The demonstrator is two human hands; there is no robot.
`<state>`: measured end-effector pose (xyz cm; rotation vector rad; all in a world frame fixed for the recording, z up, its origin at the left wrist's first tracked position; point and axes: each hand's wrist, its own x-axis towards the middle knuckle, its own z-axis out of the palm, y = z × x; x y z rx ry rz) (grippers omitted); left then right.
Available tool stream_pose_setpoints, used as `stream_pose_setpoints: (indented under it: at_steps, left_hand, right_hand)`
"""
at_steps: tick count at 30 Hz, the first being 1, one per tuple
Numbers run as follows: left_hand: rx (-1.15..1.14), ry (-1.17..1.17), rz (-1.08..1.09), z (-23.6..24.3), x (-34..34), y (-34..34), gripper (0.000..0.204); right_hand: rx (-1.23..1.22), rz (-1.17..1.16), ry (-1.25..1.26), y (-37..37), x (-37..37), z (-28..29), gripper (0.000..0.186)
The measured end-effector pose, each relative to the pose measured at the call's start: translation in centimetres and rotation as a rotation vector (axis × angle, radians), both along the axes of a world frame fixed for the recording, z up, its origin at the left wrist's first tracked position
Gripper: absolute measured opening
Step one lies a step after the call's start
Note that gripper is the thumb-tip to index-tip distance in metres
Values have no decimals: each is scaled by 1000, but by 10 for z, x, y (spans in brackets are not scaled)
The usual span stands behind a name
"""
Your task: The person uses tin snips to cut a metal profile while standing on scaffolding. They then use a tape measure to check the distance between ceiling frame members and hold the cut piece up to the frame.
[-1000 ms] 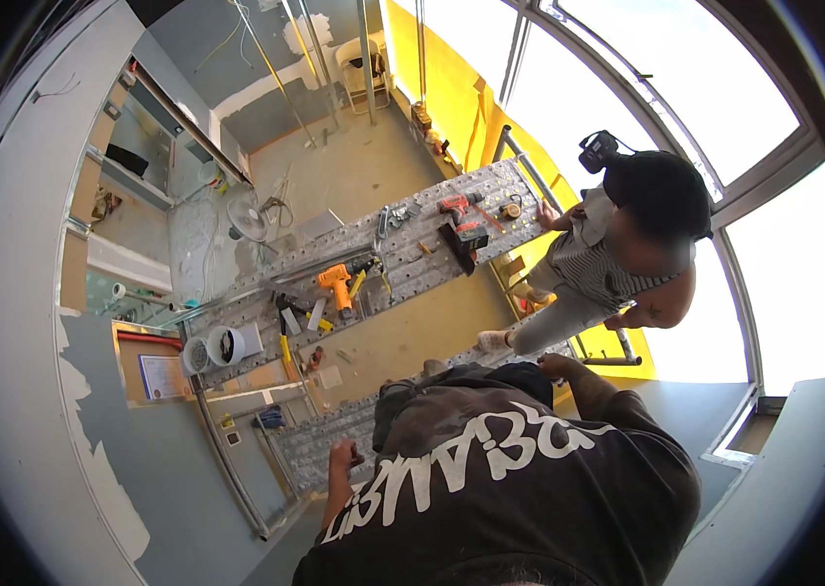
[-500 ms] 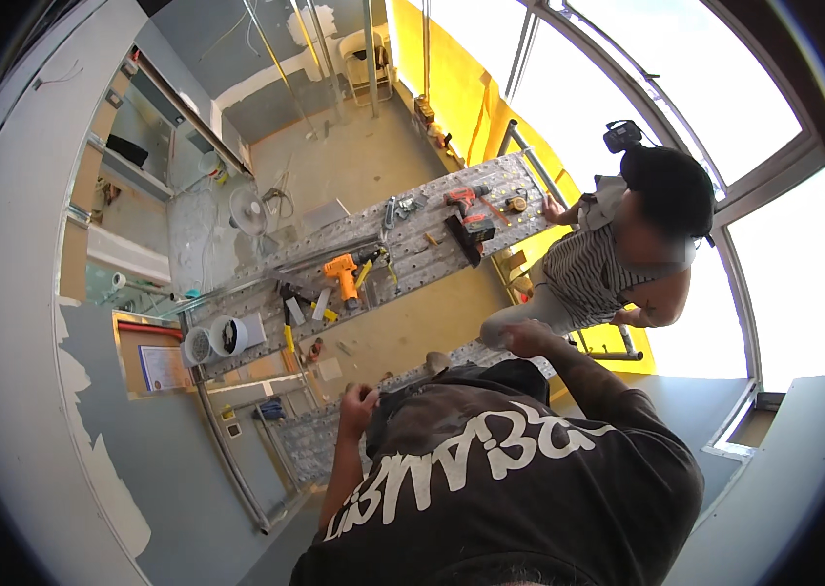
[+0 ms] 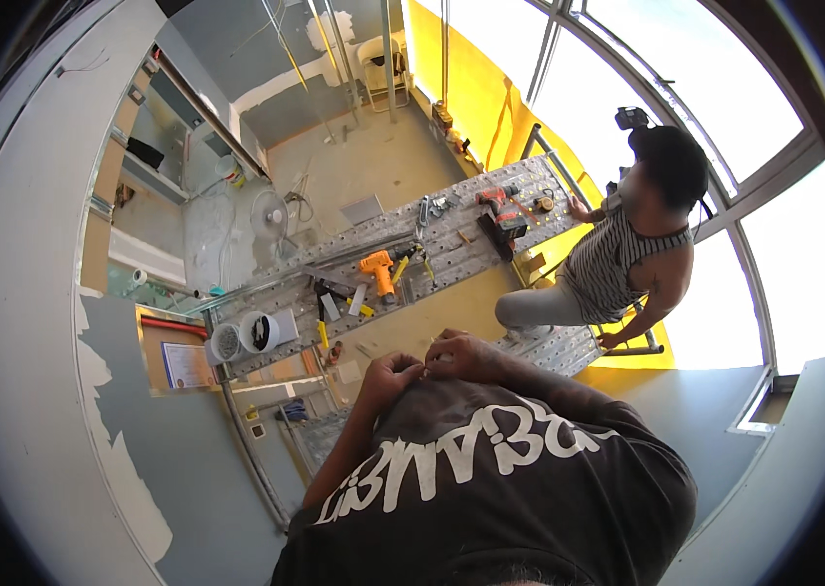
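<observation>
Presently, I cannot judge how much is done or left.
Left to right: orange plastic pistol-shaped drill (image 3: 376, 268), unheld on the grey perforated-metal platform (image 3: 447, 258); bare left hand (image 3: 392, 375) and right hand (image 3: 457, 356), fingers curled, close together beside the black cloth shirt (image 3: 505, 498); whether they pinch anything, I cannot tell.

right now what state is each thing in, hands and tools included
left hand: fingers curled, close to the other; grip unclear
right hand: fingers bent; grip unclear
metal platform: strewn with tools
orange drill: lying on its side
red drill: lying down
white tubs: open on top
fan: on the floor; spinning or not, unclear
yellow sheet: hanging, creased
</observation>
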<state>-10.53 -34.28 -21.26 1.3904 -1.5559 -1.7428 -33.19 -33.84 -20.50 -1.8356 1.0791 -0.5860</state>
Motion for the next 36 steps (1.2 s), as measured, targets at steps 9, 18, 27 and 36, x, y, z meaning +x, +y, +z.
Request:
stream_pose_setpoints:
  at_steps: [9, 18, 27, 36]
  left_hand:
    - [-359, -162, -157, 16, 31, -14, 17]
    - [-480, -238, -297, 30, 47, -26, 16]
    - [-230, -69, -121, -2, 32, -23, 20]
    - [96, -46, -26, -27, 4, -15, 21]
  right_hand:
    - [-69, -25, 14, -2, 33, 6, 22]
    - [-21, 49, -4, -13, 45, 4, 16]
    - [9, 37, -23, -18, 29, 4, 17]
    - [71, 68, -47, -23, 1, -16, 17]
